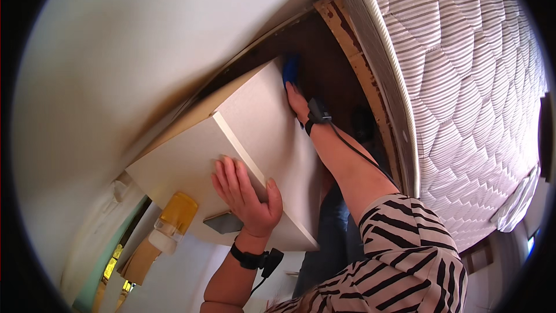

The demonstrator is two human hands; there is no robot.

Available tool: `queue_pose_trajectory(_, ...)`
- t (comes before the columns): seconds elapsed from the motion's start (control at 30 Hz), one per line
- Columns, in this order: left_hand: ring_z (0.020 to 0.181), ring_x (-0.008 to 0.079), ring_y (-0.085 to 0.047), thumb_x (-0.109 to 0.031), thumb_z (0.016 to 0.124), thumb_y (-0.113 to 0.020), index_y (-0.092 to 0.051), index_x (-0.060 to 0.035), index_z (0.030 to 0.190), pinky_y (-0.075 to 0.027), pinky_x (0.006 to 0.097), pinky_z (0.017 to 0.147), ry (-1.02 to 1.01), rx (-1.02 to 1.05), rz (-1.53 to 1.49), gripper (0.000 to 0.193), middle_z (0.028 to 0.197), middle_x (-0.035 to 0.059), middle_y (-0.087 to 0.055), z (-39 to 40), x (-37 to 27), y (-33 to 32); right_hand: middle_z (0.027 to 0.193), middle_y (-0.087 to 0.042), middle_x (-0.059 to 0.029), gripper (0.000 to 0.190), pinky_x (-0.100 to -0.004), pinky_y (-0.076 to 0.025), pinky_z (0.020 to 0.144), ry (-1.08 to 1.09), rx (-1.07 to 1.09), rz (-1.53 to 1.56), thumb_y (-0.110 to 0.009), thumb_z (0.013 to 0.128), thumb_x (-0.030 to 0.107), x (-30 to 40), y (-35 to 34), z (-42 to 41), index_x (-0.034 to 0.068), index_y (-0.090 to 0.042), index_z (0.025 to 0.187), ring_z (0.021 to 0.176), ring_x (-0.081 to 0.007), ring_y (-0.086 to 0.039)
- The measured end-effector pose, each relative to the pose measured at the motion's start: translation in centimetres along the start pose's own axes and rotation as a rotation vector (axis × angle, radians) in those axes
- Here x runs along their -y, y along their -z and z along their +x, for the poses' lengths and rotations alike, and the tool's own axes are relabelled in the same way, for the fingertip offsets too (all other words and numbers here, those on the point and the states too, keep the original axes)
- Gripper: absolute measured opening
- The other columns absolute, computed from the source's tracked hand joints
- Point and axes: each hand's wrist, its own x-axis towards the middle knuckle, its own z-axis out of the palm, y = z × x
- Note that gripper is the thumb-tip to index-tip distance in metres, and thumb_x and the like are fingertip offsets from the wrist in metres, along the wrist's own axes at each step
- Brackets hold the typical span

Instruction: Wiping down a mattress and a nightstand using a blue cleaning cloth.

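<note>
My left hand (pixel 249 198) rests flat on the top of a pale nightstand-like cabinet (pixel 182 152), fingers spread a little and thumb at the top's edge. My right hand (pixel 297 101) reaches down along the cabinet's side panel (pixel 256 108) and holds a blue cloth (pixel 290 69) by that panel's far corner; its fingers are partly hidden. Beside my left wrist, a smartphone (pixel 223 221) lies on the cabinet top. An amber bottle (pixel 180 211) with a clear and white cap part stands near the top's left edge.
A bare quilted mattress (pixel 456 74) with stripes lies at right on a worn wooden bed frame (pixel 356 56). Dark floor (pixel 321 56) shows between bed and cabinet. A white wall (pixel 130 43) runs behind the cabinet. Cables hang from both wrist devices.
</note>
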Motion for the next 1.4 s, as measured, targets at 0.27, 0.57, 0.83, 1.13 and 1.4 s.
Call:
queue_pose_trajectory(0.27,0.147,0.0525,-0.029,-0.016,0.091,-0.060,-0.035,0.0114,0.151,-0.019,0.0637,0.119,0.023,0.023,0.054,0.070,0.158,0.0312,-0.033,-0.7,0.7,2.0,0.168,-0.025,-0.0192,0.083,-0.0393,-0.010,0.128,0.174,0.139,0.064,-0.030,0.103,0.064,4.7,-3.1,0.6,0.004,-0.034,0.160,0.157,-0.0340,-0.018)
queue_pose_trajectory(0.57,0.145,0.0525,-0.034,-0.017,0.091,-0.061,-0.040,0.0111,0.148,-0.025,0.0633,0.117,-0.009,-0.042,-0.005,0.067,0.156,0.0298,-0.039,0.5,-0.4,0.3,0.167,-0.031,-0.0160,0.083,-0.0365,-0.020,0.125,-0.192,0.049,0.063,-0.034,0.105,0.063,-9.7,2.1,-9.4,0.001,-0.031,0.160,0.155,-0.0285,-0.026)
queue_pose_trajectory(0.83,0.145,0.0453,-0.039,-0.023,0.094,-0.060,-0.045,0.0058,0.148,-0.026,0.0607,0.118,0.033,-0.082,0.029,0.063,0.155,0.0254,-0.043,-0.4,0.9,1.4,0.169,-0.020,-0.0211,0.065,-0.0383,-0.013,0.127,0.092,0.245,0.124,-0.031,0.111,0.045,4.2,0.6,-28.2,-0.001,-0.033,0.157,0.158,-0.0356,-0.013)
queue_pose_trajectory(1.13,0.146,0.0370,-0.041,-0.024,0.091,-0.064,-0.049,-0.0009,0.148,-0.026,0.0600,0.119,0.080,-0.144,-0.083,0.064,0.156,0.0162,-0.046,0.1,0.3,1.1,0.160,-0.039,-0.0113,0.069,-0.0376,-0.029,0.121,-0.310,0.390,0.447,-0.037,0.109,0.053,0.0,4.4,-38.1,0.005,-0.031,0.159,0.149,-0.0256,-0.035)
queue_pose_trajectory(1.4,0.147,0.0294,-0.041,-0.027,0.098,-0.058,-0.053,-0.0053,0.146,-0.029,0.0572,0.120,0.087,-0.269,-0.131,0.053,0.155,0.0104,-0.048,-0.5,1.3,0.6,0.135,-0.064,-0.0044,0.056,-0.0394,-0.047,0.106,-0.511,0.370,0.455,-0.046,0.107,0.055,4.2,4.3,-39.8,0.011,-0.057,0.141,0.122,-0.0222,-0.060)
